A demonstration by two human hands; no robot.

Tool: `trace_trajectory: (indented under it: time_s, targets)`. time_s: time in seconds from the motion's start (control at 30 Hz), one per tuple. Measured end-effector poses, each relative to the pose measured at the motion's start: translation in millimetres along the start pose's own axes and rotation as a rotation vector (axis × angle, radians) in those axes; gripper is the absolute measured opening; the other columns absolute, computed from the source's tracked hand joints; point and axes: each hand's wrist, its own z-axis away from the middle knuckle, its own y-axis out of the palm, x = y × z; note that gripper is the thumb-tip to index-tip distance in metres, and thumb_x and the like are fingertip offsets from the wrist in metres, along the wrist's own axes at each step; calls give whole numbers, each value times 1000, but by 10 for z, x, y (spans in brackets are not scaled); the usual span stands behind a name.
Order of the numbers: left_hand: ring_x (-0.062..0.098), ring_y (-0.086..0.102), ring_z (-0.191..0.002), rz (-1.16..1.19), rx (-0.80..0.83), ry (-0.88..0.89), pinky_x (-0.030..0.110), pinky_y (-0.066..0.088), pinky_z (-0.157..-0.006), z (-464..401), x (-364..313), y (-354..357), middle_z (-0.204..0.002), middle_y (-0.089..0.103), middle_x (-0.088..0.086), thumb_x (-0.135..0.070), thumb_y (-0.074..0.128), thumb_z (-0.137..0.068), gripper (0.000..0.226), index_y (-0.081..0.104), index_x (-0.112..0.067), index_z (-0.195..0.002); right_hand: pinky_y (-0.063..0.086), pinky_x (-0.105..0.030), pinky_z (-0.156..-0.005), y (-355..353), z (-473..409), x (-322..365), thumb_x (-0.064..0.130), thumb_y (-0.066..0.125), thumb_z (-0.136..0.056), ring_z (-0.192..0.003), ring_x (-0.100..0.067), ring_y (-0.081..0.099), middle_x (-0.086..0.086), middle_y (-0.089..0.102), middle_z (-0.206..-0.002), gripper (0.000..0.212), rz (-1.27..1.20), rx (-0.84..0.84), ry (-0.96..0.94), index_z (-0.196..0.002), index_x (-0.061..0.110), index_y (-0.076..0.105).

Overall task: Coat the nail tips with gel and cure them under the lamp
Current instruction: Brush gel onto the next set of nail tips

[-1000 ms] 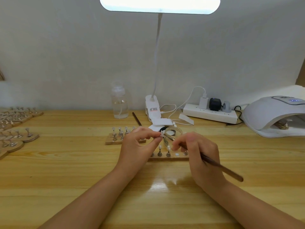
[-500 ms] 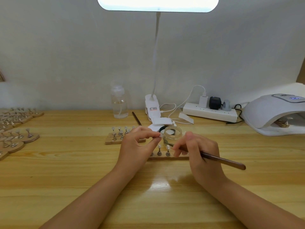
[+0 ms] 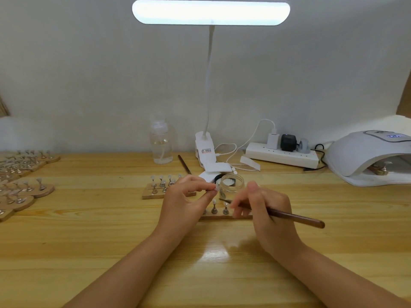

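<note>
Fingers (image 3: 209, 189) of left hand (image 3: 184, 201) pinched on a nail tip (image 3: 216, 187) — raised above the wooden holder strip (image 3: 222, 217), just beside the open gel jar (image 3: 231, 185). Right hand (image 3: 264, 210) fingers clamped round the brush (image 3: 293, 217); bristle end near the strip's tips, not yet on the pinched one. Long axis of brush near level — bristles to the left, handle out right. Best: keep tip steady, thin even strokes, no flooding edges. Curing lamp (image 3: 364, 158) far right on table (image 3: 89, 241).
</note>
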Motion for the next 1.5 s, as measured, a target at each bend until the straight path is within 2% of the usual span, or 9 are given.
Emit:
trace_trajectory:
  time_s: [0.13, 0.3, 0.47, 0.6, 0.87, 1.0, 1.17, 1.3, 1.5]
  targets:
    - [10, 60, -80, -9, -6, 11, 16, 45, -74, -9, 18, 8, -77, 65, -7, -7, 74, -70, 31, 65, -37, -72, 42, -11, -61, -2, -24, 8, 38, 29, -90, -64, 4, 58, 15, 62, -66, 32, 77, 28, -11, -76, 34, 58]
    - [10, 59, -82, -9, -2, -11, 13, 44, -74, -5, 26, -1, -79, 65, -8, -8, 74, -71, 31, 65, -37, -72, 42, -14, -51, -5, -6, 3, 43, 32, -88, -47, -5, 56, -3, 59, -49, 45, -113, -5, 72, -59, 25, 60]
    - [9, 60, -81, -6, 2, -3, 15, 46, -75, -11, 39, -2, -79, 66, -8, -8, 74, -71, 30, 66, -37, -74, 39, -6, -54, 26, -18, 19, 40, 33, -89, -55, 6, 56, 14, 60, -59, 34, 18, 56, 21, -72, 31, 60]
    - [8, 60, -79, -2, -9, 3, 13, 44, -73, -17, 47, 3, -78, 66, -8, -9, 74, -72, 29, 66, -36, -74, 38, -10, -51, 26, -1, 23, 39, 33, -88, -46, 0, 53, 1, 60, -52, 39, -81, 17, 37, -64, 26, 61]
    - [3, 59, -78, -7, -11, 11, 11, 44, -73, -17, 52, 10, -77, 65, -10, -10, 74, -72, 30, 66, -38, -74, 39, -10, -53, 26, 16, 22, 43, 32, -87, -45, -1, 54, 0, 60, -50, 43, -102, 30, 67, -62, 25, 61]
    - [2, 58, -79, -8, -3, 30, 8, 43, -74, -20, 61, 4, -79, 65, -10, -8, 74, -71, 27, 67, -34, -77, 39, -9, -55, 20, -13, 21, 40, 31, -89, -57, 2, 56, 9, 63, -63, 33, 7, 51, 37, -75, 32, 59]
    - [4, 60, -79, -7, -4, 19, 8, 42, -73, -19, 70, 7, -78, 66, -10, -7, 73, -71, 26, 68, -32, -76, 39, -11, -52, 32, 9, 16, 40, 32, -88, -48, -2, 54, 1, 61, -52, 42, -107, 14, 56, -64, 25, 62]
    - [4, 59, -77, -5, -24, 27, 9, 43, -73, -25, 76, 8, -79, 66, -10, -6, 73, -72, 28, 67, -33, -77, 39, -9, -55, 29, -11, 17, 39, 31, -89, -57, 2, 57, 11, 62, -62, 34, -9, 49, 40, -75, 30, 61]
    - [5, 58, -74, -8, -33, 28, 17, 46, -74, -16, 71, 6, -79, 67, -10, -6, 72, -73, 25, 69, -30, -79, 40, -13, -52, 30, 16, 20, 42, 33, -87, -49, -3, 56, 0, 63, -55, 41, -121, 23, 78, -64, 25, 63]
